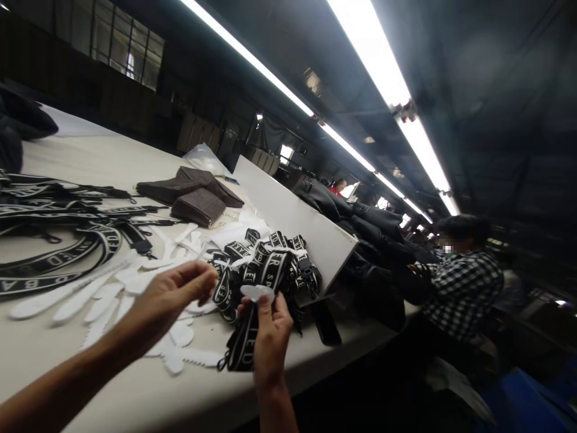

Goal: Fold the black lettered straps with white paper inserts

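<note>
My right hand [269, 334] is raised over the table's near edge, its fingers pinching a small pale oval piece [256, 293]. My left hand [174, 294] hovers just to the left of it with fingertips pinched together; what they hold, if anything, I cannot make out. Right behind both hands lies a heap of black straps with white lettering [265, 267]. White cut-out pieces [135, 279] are scattered on the table under my left hand.
More lettered black straps [58, 234] spread across the left of the white table [90, 156]. Dark brown pouches [193, 192] lie further back. A white divider board [293, 219] stands behind the heap, dark bags beyond it. A person in a checked shirt [460, 282] sits at right.
</note>
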`<state>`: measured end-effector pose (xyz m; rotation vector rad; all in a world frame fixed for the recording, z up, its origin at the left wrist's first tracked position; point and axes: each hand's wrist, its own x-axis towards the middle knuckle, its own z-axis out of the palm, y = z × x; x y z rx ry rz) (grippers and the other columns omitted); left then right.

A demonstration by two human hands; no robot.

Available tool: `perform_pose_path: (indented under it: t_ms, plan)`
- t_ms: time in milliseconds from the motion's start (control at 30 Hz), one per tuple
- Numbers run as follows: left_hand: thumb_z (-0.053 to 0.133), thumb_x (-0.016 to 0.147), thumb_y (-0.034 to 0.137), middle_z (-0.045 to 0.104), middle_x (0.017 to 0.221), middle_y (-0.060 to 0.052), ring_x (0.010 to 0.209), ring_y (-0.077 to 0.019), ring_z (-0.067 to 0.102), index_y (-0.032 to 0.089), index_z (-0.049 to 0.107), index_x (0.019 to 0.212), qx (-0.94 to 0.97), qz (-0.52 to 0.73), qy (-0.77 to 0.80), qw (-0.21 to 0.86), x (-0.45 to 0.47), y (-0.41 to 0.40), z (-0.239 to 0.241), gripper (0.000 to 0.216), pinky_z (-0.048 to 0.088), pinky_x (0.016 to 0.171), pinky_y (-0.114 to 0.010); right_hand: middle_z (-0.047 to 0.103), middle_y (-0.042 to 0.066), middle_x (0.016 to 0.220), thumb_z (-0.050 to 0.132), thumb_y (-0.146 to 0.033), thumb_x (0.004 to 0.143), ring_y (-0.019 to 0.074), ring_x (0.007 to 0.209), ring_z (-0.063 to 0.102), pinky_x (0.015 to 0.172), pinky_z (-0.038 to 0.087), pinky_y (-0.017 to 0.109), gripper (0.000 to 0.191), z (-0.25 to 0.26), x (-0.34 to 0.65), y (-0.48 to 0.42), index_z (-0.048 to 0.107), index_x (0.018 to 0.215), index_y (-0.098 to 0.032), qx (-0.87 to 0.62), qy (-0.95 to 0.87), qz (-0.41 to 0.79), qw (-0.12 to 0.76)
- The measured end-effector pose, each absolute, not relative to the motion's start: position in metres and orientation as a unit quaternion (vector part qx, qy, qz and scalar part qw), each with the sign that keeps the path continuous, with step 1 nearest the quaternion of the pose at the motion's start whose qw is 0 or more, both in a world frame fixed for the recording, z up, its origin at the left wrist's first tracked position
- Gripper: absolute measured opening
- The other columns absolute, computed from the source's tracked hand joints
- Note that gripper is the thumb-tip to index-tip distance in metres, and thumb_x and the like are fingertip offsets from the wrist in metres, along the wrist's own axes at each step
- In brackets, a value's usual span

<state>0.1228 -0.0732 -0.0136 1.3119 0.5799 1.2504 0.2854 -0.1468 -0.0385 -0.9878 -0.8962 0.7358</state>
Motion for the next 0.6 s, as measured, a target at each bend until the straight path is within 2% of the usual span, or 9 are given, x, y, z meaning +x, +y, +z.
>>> perform_pose_path:
  t_ms: [100, 167, 200, 233, 300, 400, 467, 533, 600]
  plan:
    - [0.085, 0.068, 0.057, 0.058, 0.068, 0.000, 0.064, -0.0158, 0.046, 0.021, 0.071, 0.081, 0.560, 0.578, 0.311, 0.504, 0.075, -0.037, -0.004, 0.041, 0.043, 0.057, -0.023, 0.072, 0.005, 0.078, 0.053, -0.065, 0.092, 0.0180, 0.055, 0.066, 0.052, 0.055, 0.028, 0.046, 0.009, 0.325, -0.128, 0.055, 0.102, -0.021, -0.491, -0.453, 0.145, 0.730]
    - [0.083, 0.062, 0.063, 0.057, 0.066, -0.001, 0.062, -0.0168, 0.044, 0.022, 0.072, 0.078, 0.556, 0.578, 0.372, 0.467, 0.045, -0.015, -0.010, 0.045, 0.040, 0.051, -0.024, 0.070, 0.004, 0.074, 0.046, -0.067, 0.094, 0.0187, 0.053, 0.065, 0.050, 0.053, 0.028, 0.048, 0.043, 0.358, -0.106, 0.055, 0.103, -0.021, -0.557, -0.494, 0.044, 0.666]
    - [0.082, 0.060, 0.064, 0.057, 0.065, -0.002, 0.060, -0.0169, 0.044, 0.022, 0.071, 0.076, 0.553, 0.571, 0.402, 0.454, 0.031, -0.006, -0.017, 0.047, 0.039, 0.049, -0.024, 0.070, 0.004, 0.072, 0.043, -0.067, 0.094, 0.0196, 0.054, 0.066, 0.052, 0.054, 0.029, 0.049, 0.058, 0.375, -0.093, 0.057, 0.101, -0.020, -0.607, -0.519, 0.017, 0.601]
    - [0.081, 0.058, 0.064, 0.058, 0.064, -0.002, 0.059, -0.0170, 0.044, 0.021, 0.071, 0.075, 0.550, 0.562, 0.430, 0.444, 0.018, 0.000, -0.025, 0.047, 0.038, 0.048, -0.024, 0.070, 0.004, 0.072, 0.042, -0.066, 0.094, 0.0205, 0.057, 0.068, 0.056, 0.055, 0.030, 0.050, 0.070, 0.389, -0.081, 0.060, 0.099, -0.020, -0.658, -0.539, -0.002, 0.527]
    - [0.079, 0.058, 0.060, 0.059, 0.063, -0.002, 0.058, -0.0169, 0.045, 0.021, 0.071, 0.076, 0.544, 0.547, 0.476, 0.422, -0.003, 0.005, -0.043, 0.044, 0.038, 0.050, -0.024, 0.071, 0.008, 0.074, 0.056, -0.059, 0.088, 0.0256, 0.070, 0.071, 0.069, 0.057, 0.035, 0.042, 0.085, 0.410, -0.060, 0.066, 0.090, -0.018, -0.697, -0.541, -0.022, 0.470]
    - [0.070, 0.064, 0.054, 0.055, 0.056, -0.001, 0.054, -0.0164, 0.046, 0.018, 0.066, 0.074, 0.537, 0.533, 0.526, 0.388, -0.017, -0.001, -0.067, 0.037, 0.036, 0.051, -0.024, 0.073, 0.022, 0.101, 0.066, -0.040, 0.080, 0.0369, 0.107, 0.067, 0.100, 0.048, 0.049, 0.033, 0.088, 0.408, -0.040, 0.071, 0.097, -0.011, -0.713, -0.528, -0.069, 0.456]
    - [0.062, 0.065, 0.052, 0.052, 0.052, 0.000, 0.051, -0.0169, 0.045, 0.017, 0.063, 0.070, 0.530, 0.527, 0.546, 0.378, -0.013, -0.005, -0.077, 0.035, 0.032, 0.048, -0.025, 0.069, 0.025, 0.117, 0.059, -0.038, 0.083, 0.0386, 0.117, 0.062, 0.107, 0.040, 0.055, 0.041, 0.078, 0.382, -0.028, 0.070, 0.110, -0.009, -0.693, -0.533, -0.111, 0.473]
    - [0.056, 0.069, 0.048, 0.057, 0.058, -0.002, 0.055, -0.0186, 0.051, 0.017, 0.062, 0.071, 0.555, 0.516, 0.533, 0.376, -0.003, -0.005, -0.083, 0.031, 0.037, 0.051, -0.027, 0.071, 0.020, 0.116, 0.057, -0.044, 0.086, 0.0347, 0.108, 0.066, 0.103, 0.045, 0.052, 0.045, 0.062, 0.336, -0.015, 0.071, 0.115, -0.012, -0.633, -0.590, -0.073, 0.496]
    - [0.056, 0.069, 0.039, 0.062, 0.064, -0.003, 0.062, -0.0201, 0.056, 0.018, 0.063, 0.069, 0.594, 0.500, 0.517, 0.360, 0.008, -0.005, -0.089, 0.022, 0.041, 0.058, -0.029, 0.074, 0.015, 0.108, 0.061, -0.048, 0.086, 0.0293, 0.097, 0.070, 0.092, 0.054, 0.045, 0.042, 0.039, 0.275, -0.002, 0.073, 0.110, -0.016, -0.543, -0.690, 0.064, 0.475]
